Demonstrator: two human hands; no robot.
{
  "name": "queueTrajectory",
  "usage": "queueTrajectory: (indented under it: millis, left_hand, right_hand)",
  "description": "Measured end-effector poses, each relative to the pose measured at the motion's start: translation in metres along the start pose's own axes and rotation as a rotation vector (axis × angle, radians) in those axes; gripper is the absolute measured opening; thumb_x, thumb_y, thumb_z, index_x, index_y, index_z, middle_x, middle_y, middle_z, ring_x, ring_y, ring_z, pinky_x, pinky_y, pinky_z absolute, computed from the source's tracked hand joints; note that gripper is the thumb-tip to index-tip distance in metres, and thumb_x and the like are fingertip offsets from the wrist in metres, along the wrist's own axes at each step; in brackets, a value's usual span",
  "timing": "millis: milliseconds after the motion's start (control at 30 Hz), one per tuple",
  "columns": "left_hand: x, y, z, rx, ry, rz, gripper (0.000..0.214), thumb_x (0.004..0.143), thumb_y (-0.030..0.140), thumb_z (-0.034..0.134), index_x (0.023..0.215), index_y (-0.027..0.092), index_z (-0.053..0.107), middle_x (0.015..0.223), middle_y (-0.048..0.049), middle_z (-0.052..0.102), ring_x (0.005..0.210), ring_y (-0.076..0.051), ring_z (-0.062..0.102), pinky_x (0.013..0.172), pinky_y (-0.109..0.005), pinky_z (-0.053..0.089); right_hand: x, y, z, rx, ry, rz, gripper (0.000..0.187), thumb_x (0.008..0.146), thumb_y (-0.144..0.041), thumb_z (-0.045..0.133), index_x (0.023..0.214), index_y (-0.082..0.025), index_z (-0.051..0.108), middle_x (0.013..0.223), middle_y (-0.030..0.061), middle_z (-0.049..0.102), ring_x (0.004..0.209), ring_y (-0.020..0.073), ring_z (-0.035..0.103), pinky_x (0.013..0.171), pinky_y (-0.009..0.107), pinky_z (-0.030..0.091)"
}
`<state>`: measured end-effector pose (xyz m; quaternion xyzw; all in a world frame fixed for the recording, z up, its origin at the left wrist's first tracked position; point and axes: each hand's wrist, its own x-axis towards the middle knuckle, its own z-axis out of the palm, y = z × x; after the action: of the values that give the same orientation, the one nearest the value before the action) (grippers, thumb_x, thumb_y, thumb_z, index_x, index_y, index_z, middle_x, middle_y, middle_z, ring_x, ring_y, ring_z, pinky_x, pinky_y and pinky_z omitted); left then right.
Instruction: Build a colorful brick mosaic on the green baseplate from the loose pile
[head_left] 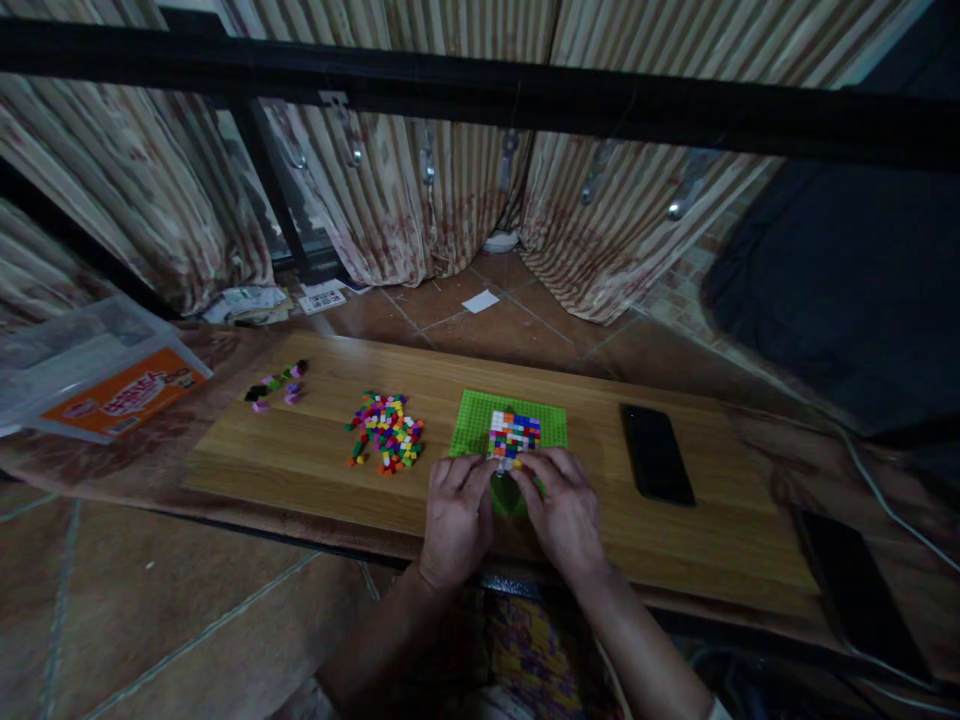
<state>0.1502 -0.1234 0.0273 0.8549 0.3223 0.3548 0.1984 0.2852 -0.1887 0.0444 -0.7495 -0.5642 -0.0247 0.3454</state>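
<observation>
A green studded baseplate (469, 415) lies on the wooden board, with a block of small multicoloured toy bricks (514, 432) built up on it. My left hand (457, 508) and my right hand (564, 505) meet at the block's near edge, both with bent, closed fingers. A tiny yellow toy brick (516, 463) shows at my right fingertips. Pale bricks lie by my left thumb and index finger; what these pinch, if anything, is too small to make out. My hands cover part of the baseplate's near half.
Left of the baseplate spreads a pile of loose bricks (390, 430). Several small toy pieces (277, 383) lie at the board's far left, near a clear plastic box (112, 375) with an orange label. A black phone (657, 453) lies to the right; another dark device (859, 590) sits beyond.
</observation>
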Motion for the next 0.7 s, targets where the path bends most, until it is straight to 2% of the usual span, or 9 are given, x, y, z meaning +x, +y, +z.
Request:
queueTrajectory:
  millis: [167, 333, 533, 700]
  left_hand:
    - [0.0, 0.0, 0.004, 0.022, -0.088, -0.002, 0.042, 0.082, 0.007, 0.047, 0.12, 0.022, 0.057, 0.108, -0.0092, 0.059, 0.095, -0.022, 0.051, 0.084, -0.039, 0.043]
    - [0.001, 0.002, 0.009, 0.04, -0.123, 0.038, 0.039, 0.082, 0.012, 0.051, 0.12, 0.022, 0.058, 0.111, -0.0094, 0.059, 0.095, -0.023, 0.051, 0.085, -0.04, 0.042]
    - [-0.001, 0.001, 0.013, 0.033, -0.108, 0.039, 0.038, 0.084, 0.013, 0.049, 0.12, 0.021, 0.057, 0.111, -0.0095, 0.06, 0.097, -0.023, 0.05, 0.085, -0.039, 0.042]
    - [-0.002, 0.0, 0.015, 0.031, -0.098, 0.047, 0.039, 0.083, 0.013, 0.049, 0.121, 0.02, 0.057, 0.112, -0.0097, 0.06, 0.098, -0.023, 0.049, 0.085, -0.04, 0.041]
  right_hand:
    - [0.0, 0.007, 0.004, -0.095, -0.012, -0.031, 0.02, 0.089, -0.03, 0.05, 0.099, -0.024, 0.067, 0.096, 0.0069, 0.062, 0.09, 0.0219, 0.057, 0.08, 0.036, 0.048]
    - [-0.003, 0.006, 0.002, -0.03, -0.015, 0.022, 0.021, 0.087, -0.03, 0.053, 0.102, -0.023, 0.066, 0.101, 0.0074, 0.06, 0.095, 0.0223, 0.057, 0.083, 0.036, 0.048]
    - [-0.001, 0.007, -0.002, 0.18, 0.111, 0.222, 0.025, 0.086, -0.035, 0.053, 0.106, -0.024, 0.063, 0.104, 0.0071, 0.058, 0.1, 0.0215, 0.055, 0.087, 0.038, 0.047]
    - [0.004, 0.01, 0.011, 0.192, 0.179, 0.341, 0.045, 0.084, -0.043, 0.053, 0.122, -0.019, 0.052, 0.117, 0.0124, 0.053, 0.112, 0.0263, 0.048, 0.096, 0.047, 0.04]
